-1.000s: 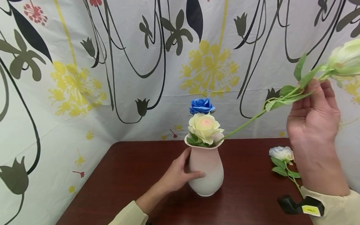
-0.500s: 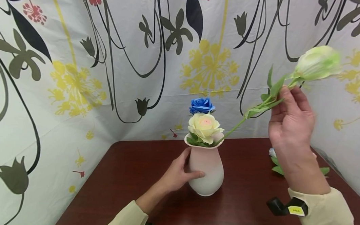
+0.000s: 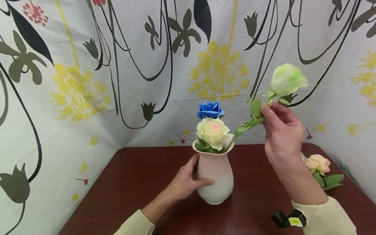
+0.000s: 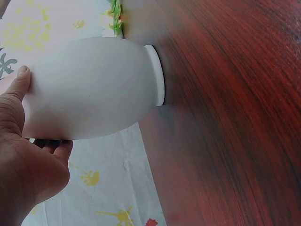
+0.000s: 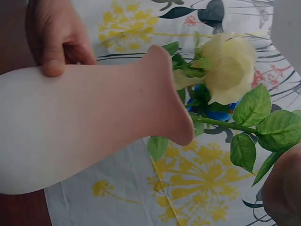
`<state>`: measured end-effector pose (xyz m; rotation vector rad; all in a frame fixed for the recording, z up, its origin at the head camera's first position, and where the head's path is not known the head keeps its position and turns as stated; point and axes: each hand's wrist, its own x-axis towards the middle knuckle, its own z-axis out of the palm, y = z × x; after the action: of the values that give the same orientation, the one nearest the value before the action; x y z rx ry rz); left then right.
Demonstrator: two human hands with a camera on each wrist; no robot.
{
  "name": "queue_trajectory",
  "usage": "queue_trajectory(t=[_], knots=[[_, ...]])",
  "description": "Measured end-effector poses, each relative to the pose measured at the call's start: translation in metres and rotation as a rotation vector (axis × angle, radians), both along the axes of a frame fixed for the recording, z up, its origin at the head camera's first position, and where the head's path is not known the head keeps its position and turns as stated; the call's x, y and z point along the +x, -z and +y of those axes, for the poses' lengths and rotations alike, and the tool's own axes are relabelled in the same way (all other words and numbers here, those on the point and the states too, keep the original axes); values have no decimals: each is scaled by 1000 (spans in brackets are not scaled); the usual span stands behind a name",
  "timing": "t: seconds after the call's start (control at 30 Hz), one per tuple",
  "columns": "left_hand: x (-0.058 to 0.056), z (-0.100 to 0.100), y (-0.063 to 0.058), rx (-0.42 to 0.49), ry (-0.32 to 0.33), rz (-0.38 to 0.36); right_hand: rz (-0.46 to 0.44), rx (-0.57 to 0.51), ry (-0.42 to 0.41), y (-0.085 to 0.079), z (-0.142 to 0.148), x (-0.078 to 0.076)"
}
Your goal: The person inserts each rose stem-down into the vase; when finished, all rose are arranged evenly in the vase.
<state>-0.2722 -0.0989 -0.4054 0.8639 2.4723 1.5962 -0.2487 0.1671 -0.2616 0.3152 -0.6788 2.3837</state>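
Observation:
A pinkish-white vase (image 3: pixel 216 175) with a wavy rim stands upright on the table. My left hand (image 3: pixel 186 181) grips its left side, thumb across the front, fingers behind. Inside it are a cream rose (image 3: pixel 214 132) and, behind that, a blue rose (image 3: pixel 210 109). Up to the right, my right hand (image 3: pixel 283 131) pinches a pale green-white rose (image 3: pixel 287 80) by the stem just below its bloom. This rose leans right, and its leafy stem (image 5: pixel 221 123) passes over the vase rim into the mouth; the lower end is hidden inside.
On the dark red-brown table (image 3: pixel 146 179), a peach rose (image 3: pixel 318 163) with green leaves lies at the right, partly behind my right forearm. A white flower-printed cloth (image 3: pixel 114 57) hangs behind and along the sides of the table.
My right hand has moved left and down with the green-white rose, sliding its stem deeper into the vase and tilting it more upright. The left hand and vase stay put.

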Motion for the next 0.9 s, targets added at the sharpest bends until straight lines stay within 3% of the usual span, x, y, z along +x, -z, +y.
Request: queue_trajectory(t=[0.53, 0.9], knots=[[-1, 0, 1, 12, 5, 18, -134, 573, 122, 40, -18, -9], [0, 0, 0, 13, 6, 28, -155, 804, 159, 53, -24, -12]])
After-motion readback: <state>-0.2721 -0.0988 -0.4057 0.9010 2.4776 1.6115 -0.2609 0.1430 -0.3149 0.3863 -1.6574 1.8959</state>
